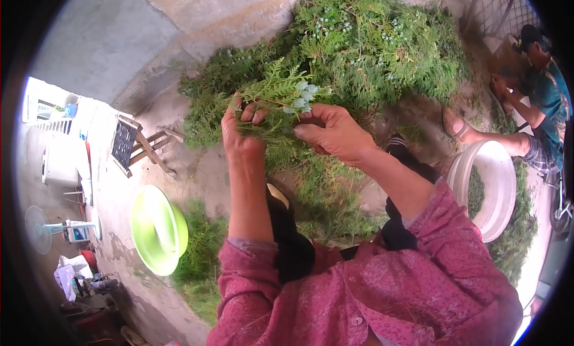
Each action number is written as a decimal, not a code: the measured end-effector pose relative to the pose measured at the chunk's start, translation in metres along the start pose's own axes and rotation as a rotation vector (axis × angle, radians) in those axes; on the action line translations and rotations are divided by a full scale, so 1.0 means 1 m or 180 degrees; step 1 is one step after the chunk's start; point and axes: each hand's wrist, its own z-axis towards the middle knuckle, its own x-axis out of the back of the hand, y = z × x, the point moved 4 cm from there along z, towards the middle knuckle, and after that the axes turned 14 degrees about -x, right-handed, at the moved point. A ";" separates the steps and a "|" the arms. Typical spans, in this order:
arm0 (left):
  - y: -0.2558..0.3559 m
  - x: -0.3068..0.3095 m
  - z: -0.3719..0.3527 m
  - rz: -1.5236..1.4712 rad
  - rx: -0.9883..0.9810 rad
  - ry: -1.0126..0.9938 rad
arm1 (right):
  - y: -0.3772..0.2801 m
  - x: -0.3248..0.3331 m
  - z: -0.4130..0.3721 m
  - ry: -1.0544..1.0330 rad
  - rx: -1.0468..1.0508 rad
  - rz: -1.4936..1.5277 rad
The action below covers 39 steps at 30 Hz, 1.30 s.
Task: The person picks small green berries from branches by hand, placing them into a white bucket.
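Note:
My left hand (244, 128) is closed around a green arborvitae sprig (272, 86), its scaly leaves fanning out above the fingers. A cluster of pale blue-green cones (304, 96) sits at the sprig's right end. My right hand (338, 134) has thumb and forefinger pinched together at the lower edge of these cones; the fingertips partly hide what is between them. Behind both hands rises a large heap of cut arborvitae branches (382, 41), some bearing the same pale cones.
A lime-green basin (140, 226) stands at the left, near a small wooden folding chair (143, 144). At the right is a white tub (505, 190) with green bits inside. Another person (547, 101) sits beyond it. Loose greenery (335, 196) covers the floor between my legs.

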 end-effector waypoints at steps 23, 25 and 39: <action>0.031 0.003 0.003 -0.0356 -0.0129 -0.0452 | -0.014 0.010 -0.004 -0.0195 -0.0005 0.0538; 0.032 0.004 0.003 -0.0388 -0.0107 -0.0526 | -0.009 0.009 -0.003 -0.0339 -0.0385 0.0759; 0.013 -0.003 -0.002 -0.0395 0.0199 -0.0675 | 0.007 -0.011 0.010 -0.0460 -0.0859 0.0596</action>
